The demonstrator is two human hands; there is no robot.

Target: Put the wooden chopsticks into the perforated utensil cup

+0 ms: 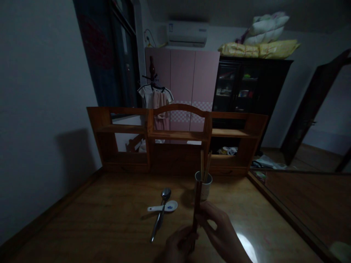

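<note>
Both my hands are at the bottom middle, above a wooden desk (104,219). My left hand (178,248) is closed round the lower end of dark chopsticks (196,204) that stand nearly upright. My right hand (219,233) pinches the same chopsticks a little higher up. Just behind them is a white cup (204,186) with two more chopsticks (205,166) sticking out of it. To the left lie a metal spoon (160,215) and a white ceramic spoon (163,208), crossing each other.
A wooden shelf unit (178,137) stands along the back of the desk. Behind it are a pink wardrobe (192,80), hanging clothes (156,98) and a dark cabinet (246,87) with bedding on top. A wall is on the left; a door (309,109) is on the right.
</note>
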